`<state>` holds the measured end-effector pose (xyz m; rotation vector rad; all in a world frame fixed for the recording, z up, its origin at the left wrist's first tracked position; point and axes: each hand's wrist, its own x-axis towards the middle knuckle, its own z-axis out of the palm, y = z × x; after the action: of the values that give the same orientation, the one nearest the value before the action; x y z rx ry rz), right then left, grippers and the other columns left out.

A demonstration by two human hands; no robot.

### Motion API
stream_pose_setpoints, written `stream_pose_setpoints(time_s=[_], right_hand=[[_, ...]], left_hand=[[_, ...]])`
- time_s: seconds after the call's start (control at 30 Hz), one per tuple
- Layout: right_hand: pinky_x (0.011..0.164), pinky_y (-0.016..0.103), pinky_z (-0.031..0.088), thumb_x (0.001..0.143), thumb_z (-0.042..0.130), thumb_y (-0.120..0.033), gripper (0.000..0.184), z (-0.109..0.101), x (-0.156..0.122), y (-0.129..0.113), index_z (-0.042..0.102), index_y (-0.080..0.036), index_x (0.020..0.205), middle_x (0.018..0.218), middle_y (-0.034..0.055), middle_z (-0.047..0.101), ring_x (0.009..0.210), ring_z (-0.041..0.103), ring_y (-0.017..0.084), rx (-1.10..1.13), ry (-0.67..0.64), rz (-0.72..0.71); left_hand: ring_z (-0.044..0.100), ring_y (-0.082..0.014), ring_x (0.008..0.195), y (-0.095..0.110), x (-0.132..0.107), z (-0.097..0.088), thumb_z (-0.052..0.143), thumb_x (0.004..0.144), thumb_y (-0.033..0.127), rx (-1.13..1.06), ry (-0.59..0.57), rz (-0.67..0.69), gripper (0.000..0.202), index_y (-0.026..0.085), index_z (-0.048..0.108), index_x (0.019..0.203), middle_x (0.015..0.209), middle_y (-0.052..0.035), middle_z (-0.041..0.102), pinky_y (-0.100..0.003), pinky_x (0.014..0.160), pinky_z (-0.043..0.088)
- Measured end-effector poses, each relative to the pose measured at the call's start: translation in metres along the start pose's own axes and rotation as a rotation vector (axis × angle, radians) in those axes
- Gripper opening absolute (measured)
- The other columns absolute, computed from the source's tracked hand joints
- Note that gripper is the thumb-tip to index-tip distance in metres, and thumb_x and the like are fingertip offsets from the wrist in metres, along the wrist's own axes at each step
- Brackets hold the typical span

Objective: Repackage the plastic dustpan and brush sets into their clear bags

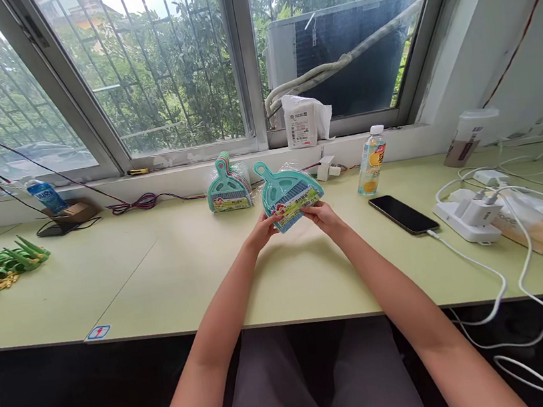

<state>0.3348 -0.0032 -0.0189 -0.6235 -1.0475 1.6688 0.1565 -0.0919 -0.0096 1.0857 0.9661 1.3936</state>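
Observation:
Between my two hands is a wrapped mini dustpan and brush set (290, 191), teal with a grey-blue brush and a printed label, tilted with its handle toward the upper left. My left hand (264, 230) grips its lower left corner, thumb over the label. On the lower right edge, my right hand (322, 215) pinches it with the thumb in front. Just left of it, a row of similar dustpan sets (228, 186) stands upright against the wall, teal in front with pink ones behind.
To the right are a juice bottle (371, 161), a phone (403, 214) on a cable, a power strip (466, 220) and a tissue pack (539, 220). Green plastic stems (2, 268) lie at far left, near another person's fingertips. A cardboard box (75, 211) stands by the window.

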Motion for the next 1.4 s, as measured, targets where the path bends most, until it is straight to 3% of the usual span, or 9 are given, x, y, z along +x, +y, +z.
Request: stream_pose_setpoints(time_s=[0.4, 0.73, 0.97, 1.4], right_hand=[[0.100, 0.040, 0.053, 0.054, 0.084, -0.014, 0.030, 0.003, -0.005, -0.002, 0.065, -0.018, 0.077, 0.091, 0.0053, 0.074, 0.104, 0.066, 0.026, -0.006, -0.026, -0.008], [0.093, 0.044, 0.055, 0.053, 0.088, -0.029, 0.045, 0.008, -0.008, -0.001, 0.064, -0.020, 0.091, 0.101, 0.0054, 0.072, 0.099, 0.068, 0.024, -0.156, -0.052, -0.021], [0.089, 0.043, 0.057, 0.048, 0.090, -0.024, 0.045, 0.000, -0.007, -0.002, 0.066, -0.020, 0.087, 0.092, 0.0051, 0.073, 0.091, 0.069, 0.024, -0.139, -0.121, 0.025], [0.090, 0.043, 0.057, 0.048, 0.090, -0.023, 0.045, 0.000, -0.010, -0.006, 0.067, -0.020, 0.086, 0.093, 0.0050, 0.073, 0.091, 0.069, 0.024, -0.134, -0.140, 0.024]], left_hand=[[0.063, -0.0278, 0.105, 0.007, -0.007, 0.007, 0.073, 0.069, 0.022, -0.064, -0.001, -0.068, 0.056, 0.022, 0.051, 0.120, 0.124, -0.0115, 0.062, -0.048, 0.082, 0.057], [0.064, -0.0267, 0.102, 0.004, -0.003, 0.001, 0.074, 0.068, 0.019, -0.080, 0.016, -0.052, 0.057, 0.020, 0.050, 0.119, 0.126, -0.0120, 0.061, -0.048, 0.083, 0.057], [0.062, -0.0281, 0.110, 0.004, -0.006, 0.006, 0.076, 0.072, 0.029, -0.048, -0.027, -0.044, 0.052, 0.021, 0.053, 0.119, 0.121, -0.0110, 0.064, -0.049, 0.088, 0.055], [0.062, -0.0278, 0.109, -0.001, -0.002, 0.000, 0.075, 0.069, 0.021, -0.040, -0.030, -0.041, 0.055, 0.022, 0.052, 0.119, 0.122, -0.0106, 0.063, -0.051, 0.091, 0.054]])
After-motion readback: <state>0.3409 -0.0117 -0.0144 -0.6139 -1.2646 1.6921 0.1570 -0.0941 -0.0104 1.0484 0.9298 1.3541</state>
